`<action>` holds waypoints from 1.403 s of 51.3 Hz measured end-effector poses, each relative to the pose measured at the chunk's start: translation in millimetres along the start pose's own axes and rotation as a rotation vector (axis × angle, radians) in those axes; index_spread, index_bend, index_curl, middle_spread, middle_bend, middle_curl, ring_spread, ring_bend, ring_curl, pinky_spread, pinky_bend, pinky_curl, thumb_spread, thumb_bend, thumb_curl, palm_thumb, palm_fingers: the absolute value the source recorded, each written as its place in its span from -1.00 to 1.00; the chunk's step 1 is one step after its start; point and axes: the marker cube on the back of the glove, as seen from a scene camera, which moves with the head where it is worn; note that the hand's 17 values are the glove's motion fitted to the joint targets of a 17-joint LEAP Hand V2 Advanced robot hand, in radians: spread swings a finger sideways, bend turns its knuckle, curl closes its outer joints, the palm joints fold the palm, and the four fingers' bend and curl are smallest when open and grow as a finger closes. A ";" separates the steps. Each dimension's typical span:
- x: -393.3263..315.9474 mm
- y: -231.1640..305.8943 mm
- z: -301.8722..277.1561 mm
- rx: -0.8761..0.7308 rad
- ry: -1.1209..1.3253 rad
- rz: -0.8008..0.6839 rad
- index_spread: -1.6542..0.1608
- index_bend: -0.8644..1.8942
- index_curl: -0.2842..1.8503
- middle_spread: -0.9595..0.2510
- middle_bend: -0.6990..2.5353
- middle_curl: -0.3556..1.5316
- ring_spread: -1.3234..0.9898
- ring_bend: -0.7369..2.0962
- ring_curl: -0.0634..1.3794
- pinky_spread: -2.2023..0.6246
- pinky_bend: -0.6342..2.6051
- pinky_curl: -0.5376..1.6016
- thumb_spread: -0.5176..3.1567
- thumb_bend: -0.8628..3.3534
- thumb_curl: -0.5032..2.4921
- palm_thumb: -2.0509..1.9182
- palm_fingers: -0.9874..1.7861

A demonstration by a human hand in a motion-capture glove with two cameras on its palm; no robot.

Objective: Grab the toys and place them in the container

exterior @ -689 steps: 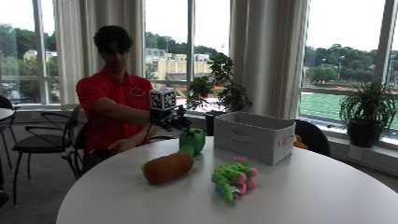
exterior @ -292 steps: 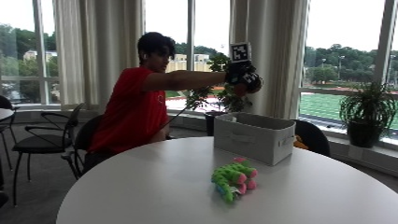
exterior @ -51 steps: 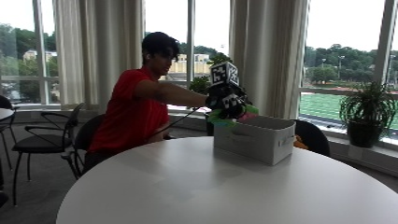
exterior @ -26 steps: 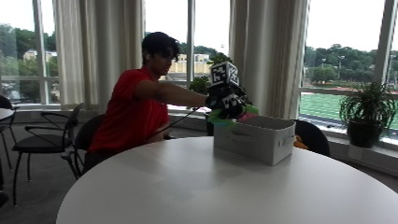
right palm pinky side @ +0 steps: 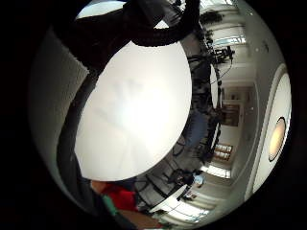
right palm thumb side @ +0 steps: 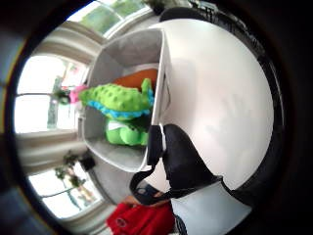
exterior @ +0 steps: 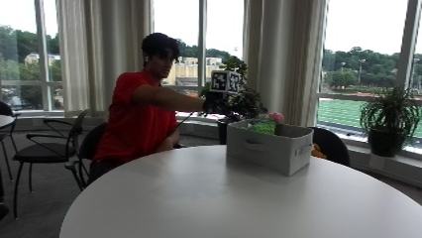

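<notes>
Grey fabric container (exterior: pixel 270 147) holds green plush dinosaur (right palm thumb side: pixel 120 102); gloved right hand (exterior: pixel 215 104) hovers beside it, grip state indiscernible.

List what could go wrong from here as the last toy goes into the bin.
The green toy sits high, its pink end poking above the bin's rim, atop the orange and green toys already inside; it might tip out. The gloved hand hovers by the rim and might catch it pulling back, shifting the bin, which seems light.
</notes>
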 end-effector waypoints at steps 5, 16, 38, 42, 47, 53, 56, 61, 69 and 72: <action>15.9 17.0 21.3 0.074 -0.003 0.067 0.45 -0.29 -0.57 0.42 -0.48 -0.29 0.05 -0.20 -0.50 0.61 0.10 -0.22 -0.05 -0.61 -0.39 0.05 -0.45; 58.0 42.8 53.2 0.055 -0.061 0.092 0.43 -0.28 -0.56 0.39 -0.48 -0.31 0.05 -0.24 -0.50 0.61 0.06 -0.23 -0.05 -0.60 -0.42 0.03 -0.40; 107.6 92.0 87.1 0.058 -0.104 0.121 0.41 -0.27 -0.54 0.38 -0.48 -0.34 0.04 -0.27 -0.49 0.62 0.02 -0.23 -0.05 -0.60 -0.44 0.03 -0.38; 115.1 94.8 89.5 0.056 -0.106 0.144 0.40 -0.27 -0.53 0.38 -0.48 -0.34 0.04 -0.27 -0.49 0.62 0.01 -0.23 -0.05 -0.60 -0.44 0.03 -0.37; 118.6 97.8 93.0 0.060 -0.120 0.152 0.40 -0.26 -0.52 0.38 -0.48 -0.35 0.04 -0.27 -0.48 0.62 0.00 -0.23 -0.04 -0.60 -0.44 0.03 -0.36; 124.8 99.0 98.9 0.061 -0.127 0.164 0.39 -0.26 -0.52 0.37 -0.47 -0.35 0.04 -0.28 -0.48 0.62 -0.01 -0.22 -0.04 -0.60 -0.44 0.03 -0.36; 124.4 101.4 102.3 0.057 -0.134 0.169 0.39 -0.26 -0.51 0.37 -0.47 -0.35 0.03 -0.28 -0.48 0.62 -0.01 -0.22 -0.04 -0.60 -0.44 0.04 -0.35; 120.0 110.4 109.2 0.042 -0.123 0.153 0.39 -0.26 -0.51 0.36 -0.47 -0.35 0.03 -0.28 -0.47 0.62 -0.02 -0.22 -0.04 -0.60 -0.44 0.04 -0.35; 121.2 123.1 122.3 0.029 -0.088 0.150 0.39 -0.26 -0.50 0.36 -0.47 -0.34 0.03 -0.28 -0.46 0.62 -0.02 -0.22 -0.04 -0.60 -0.44 0.04 -0.35; 120.2 127.4 122.4 0.025 -0.101 0.155 0.39 -0.26 -0.50 0.36 -0.47 -0.34 0.03 -0.28 -0.46 0.62 -0.03 -0.22 -0.04 -0.60 -0.44 0.04 -0.35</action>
